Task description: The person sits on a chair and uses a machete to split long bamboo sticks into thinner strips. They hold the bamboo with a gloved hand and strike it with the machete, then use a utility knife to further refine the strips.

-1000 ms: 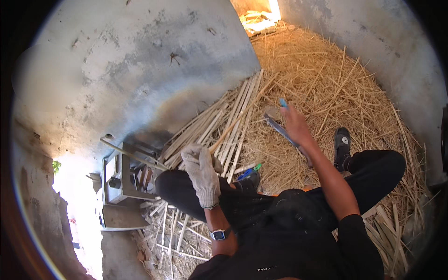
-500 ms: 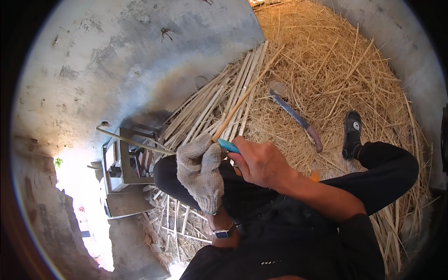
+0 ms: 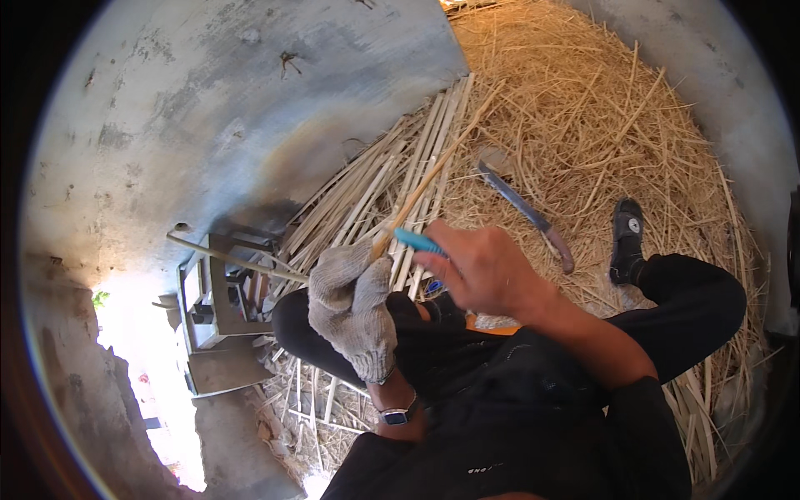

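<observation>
My left hand (image 3: 354,312), in a knitted grey-white work glove, is closed round a long thin bamboo strip (image 3: 433,173) that slants up to the far right. A paler, greenish strip (image 3: 237,256) juts out from beside the glove to the left; whether it is the same piece I cannot tell. My bare right hand (image 3: 492,271) grips a turquoise-handled tool (image 3: 419,242), its tip against or close to the bamboo strip, just above the glove. Any blade on the tool is too small to make out.
Split bamboo strips (image 3: 358,192) lie in a pile along the wall. A machete (image 3: 525,206) rests on heaped shavings (image 3: 600,108), near my right shoe (image 3: 627,242). At left stands a wooden frame (image 3: 221,287). Something orange (image 3: 492,325) shows under my right forearm.
My right hand has shifted a little up and to the right with the turquoise-handled tool, away from the gloved fingers. More of the orange thing beneath my forearm shows now.
</observation>
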Action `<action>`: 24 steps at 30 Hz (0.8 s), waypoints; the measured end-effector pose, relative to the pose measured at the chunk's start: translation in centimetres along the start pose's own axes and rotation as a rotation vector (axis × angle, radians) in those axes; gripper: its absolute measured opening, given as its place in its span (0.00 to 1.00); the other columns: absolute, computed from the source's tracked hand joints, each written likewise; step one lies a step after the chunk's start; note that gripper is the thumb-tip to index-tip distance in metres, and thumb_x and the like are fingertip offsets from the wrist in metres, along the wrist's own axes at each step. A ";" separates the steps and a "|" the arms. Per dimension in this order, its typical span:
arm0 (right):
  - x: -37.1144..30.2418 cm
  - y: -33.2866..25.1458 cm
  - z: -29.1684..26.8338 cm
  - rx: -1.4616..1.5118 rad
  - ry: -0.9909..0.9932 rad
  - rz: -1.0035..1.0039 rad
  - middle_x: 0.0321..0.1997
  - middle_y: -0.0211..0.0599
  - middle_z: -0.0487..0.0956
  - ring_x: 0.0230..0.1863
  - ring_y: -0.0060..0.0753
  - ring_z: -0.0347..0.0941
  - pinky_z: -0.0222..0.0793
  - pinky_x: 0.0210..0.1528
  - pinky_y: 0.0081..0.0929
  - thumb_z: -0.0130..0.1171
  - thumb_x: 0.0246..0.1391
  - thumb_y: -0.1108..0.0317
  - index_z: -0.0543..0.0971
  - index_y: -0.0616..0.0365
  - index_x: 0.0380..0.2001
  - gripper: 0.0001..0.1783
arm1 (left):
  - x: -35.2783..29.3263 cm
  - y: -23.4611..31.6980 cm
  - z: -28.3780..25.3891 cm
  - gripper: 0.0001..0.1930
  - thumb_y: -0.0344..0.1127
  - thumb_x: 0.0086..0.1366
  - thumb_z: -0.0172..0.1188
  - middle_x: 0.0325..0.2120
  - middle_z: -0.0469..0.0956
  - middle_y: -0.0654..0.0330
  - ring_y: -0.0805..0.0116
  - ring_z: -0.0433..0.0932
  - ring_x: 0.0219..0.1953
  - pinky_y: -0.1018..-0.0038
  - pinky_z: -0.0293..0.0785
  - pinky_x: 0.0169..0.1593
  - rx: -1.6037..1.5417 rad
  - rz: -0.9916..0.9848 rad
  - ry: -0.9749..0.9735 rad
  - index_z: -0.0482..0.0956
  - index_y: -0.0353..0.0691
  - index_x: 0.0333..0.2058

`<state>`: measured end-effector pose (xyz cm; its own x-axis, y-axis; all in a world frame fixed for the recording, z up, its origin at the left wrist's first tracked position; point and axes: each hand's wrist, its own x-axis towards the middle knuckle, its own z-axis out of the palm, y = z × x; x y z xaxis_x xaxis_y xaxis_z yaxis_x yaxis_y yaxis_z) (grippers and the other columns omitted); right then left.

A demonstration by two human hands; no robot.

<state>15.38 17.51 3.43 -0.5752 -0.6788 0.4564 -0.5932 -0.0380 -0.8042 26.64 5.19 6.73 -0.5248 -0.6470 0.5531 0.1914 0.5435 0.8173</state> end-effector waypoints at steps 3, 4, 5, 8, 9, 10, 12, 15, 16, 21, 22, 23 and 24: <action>-0.6 -1.1 1.3 -0.045 0.012 -0.004 0.14 0.42 0.74 0.15 0.46 0.75 0.68 0.17 0.40 0.54 0.67 0.57 0.71 0.59 0.34 0.16 | 0.0 -0.2 -0.1 0.08 0.22 0.63 0.62 0.35 0.82 0.49 0.65 0.82 0.33 0.73 0.80 0.41 0.035 0.049 -0.013 0.77 0.30 0.41; -0.7 -0.5 1.8 -0.106 0.039 -0.039 0.13 0.41 0.74 0.15 0.45 0.75 0.68 0.16 0.39 0.54 0.67 0.56 0.71 0.59 0.33 0.16 | -0.2 -0.2 -0.1 0.07 0.23 0.63 0.62 0.35 0.82 0.50 0.65 0.82 0.34 0.73 0.80 0.42 0.030 0.047 -0.003 0.77 0.30 0.40; -0.6 0.4 2.5 -0.165 0.059 -0.072 0.13 0.40 0.74 0.14 0.43 0.75 0.68 0.16 0.38 0.54 0.67 0.55 0.71 0.58 0.33 0.16 | -0.5 0.7 -0.1 0.10 0.21 0.56 0.69 0.36 0.82 0.55 0.68 0.80 0.40 0.72 0.75 0.48 -0.003 -0.064 0.031 0.81 0.33 0.38; -0.4 3.6 3.9 -0.348 0.111 -0.106 0.12 0.37 0.74 0.13 0.40 0.75 0.68 0.14 0.37 0.56 0.66 0.53 0.70 0.56 0.31 0.17 | -0.4 -0.8 -0.6 0.09 0.22 0.59 0.69 0.34 0.82 0.56 0.71 0.80 0.36 0.75 0.77 0.44 0.260 0.034 0.054 0.81 0.33 0.39; 0.2 4.6 4.3 -0.403 0.130 -0.127 0.12 0.36 0.73 0.12 0.39 0.75 0.68 0.13 0.36 0.56 0.66 0.53 0.70 0.55 0.31 0.18 | -0.5 -0.3 -0.5 0.08 0.24 0.62 0.68 0.33 0.81 0.58 0.74 0.78 0.30 0.79 0.76 0.37 0.180 -0.063 0.096 0.81 0.33 0.39; 0.5 5.3 4.8 -0.435 0.153 -0.137 0.12 0.37 0.74 0.13 0.39 0.75 0.68 0.13 0.37 0.56 0.65 0.53 0.70 0.55 0.31 0.18 | -0.5 -0.4 -0.5 0.07 0.24 0.63 0.68 0.32 0.81 0.58 0.75 0.78 0.29 0.79 0.76 0.35 0.171 -0.058 0.098 0.80 0.33 0.39; 0.7 6.2 5.9 -0.503 0.193 -0.168 0.12 0.37 0.74 0.13 0.41 0.75 0.69 0.13 0.38 0.56 0.65 0.52 0.70 0.55 0.30 0.18 | -0.4 -1.5 -0.6 0.06 0.25 0.64 0.67 0.32 0.81 0.58 0.77 0.76 0.26 0.81 0.75 0.31 0.148 -0.046 0.112 0.80 0.33 0.39; 0.8 5.7 6.0 -0.433 0.227 -0.199 0.12 0.39 0.74 0.14 0.44 0.76 0.69 0.14 0.40 0.56 0.66 0.52 0.70 0.56 0.31 0.18 | -0.7 -1.7 -0.8 0.07 0.26 0.64 0.68 0.30 0.81 0.59 0.79 0.75 0.26 0.80 0.75 0.31 0.175 -0.056 0.135 0.80 0.32 0.39; 0.4 5.2 5.9 -0.407 0.205 -0.144 0.12 0.41 0.74 0.14 0.45 0.76 0.69 0.15 0.41 0.56 0.66 0.53 0.70 0.56 0.31 0.18 | -0.7 -1.4 -0.9 0.07 0.27 0.64 0.68 0.30 0.81 0.60 0.79 0.75 0.26 0.80 0.75 0.31 0.169 -0.068 0.140 0.80 0.32 0.38; -1.9 1.7 3.0 -0.016 0.014 0.116 0.14 0.50 0.73 0.18 0.54 0.75 0.67 0.22 0.47 0.52 0.68 0.54 0.72 0.60 0.34 0.18 | -0.9 -1.2 -0.6 0.09 0.27 0.62 0.70 0.34 0.83 0.57 0.76 0.80 0.31 0.79 0.77 0.36 0.052 -0.097 0.060 0.82 0.32 0.39; -2.1 0.5 1.9 0.115 -0.038 0.153 0.15 0.51 0.73 0.19 0.55 0.75 0.67 0.23 0.47 0.52 0.69 0.54 0.72 0.61 0.34 0.18 | -1.0 -0.6 -0.5 0.09 0.27 0.62 0.70 0.34 0.83 0.57 0.76 0.80 0.31 0.79 0.77 0.36 0.012 -0.099 0.061 0.82 0.32 0.39; -2.4 -1.3 1.0 0.139 -0.067 0.127 0.16 0.53 0.73 0.20 0.56 0.74 0.64 0.25 0.48 0.50 0.70 0.55 0.73 0.63 0.35 0.19 | -1.0 0.6 -0.7 0.09 0.27 0.61 0.70 0.35 0.83 0.57 0.75 0.80 0.32 0.78 0.78 0.37 -0.017 -0.100 0.062 0.82 0.32 0.40; -2.8 -2.1 0.5 0.100 -0.033 0.109 0.16 0.53 0.73 0.20 0.56 0.74 0.65 0.24 0.48 0.50 0.70 0.55 0.73 0.63 0.35 0.19 | -1.3 1.3 -0.5 0.10 0.27 0.61 0.71 0.35 0.83 0.57 0.75 0.80 0.33 0.78 0.78 0.38 -0.052 -0.114 0.055 0.82 0.32 0.40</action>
<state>18.52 19.08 3.64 -0.6132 -0.7068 0.3528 -0.4681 -0.0347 -0.8830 27.95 6.47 7.14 -0.4997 -0.7319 0.4632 0.1766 0.4375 0.8817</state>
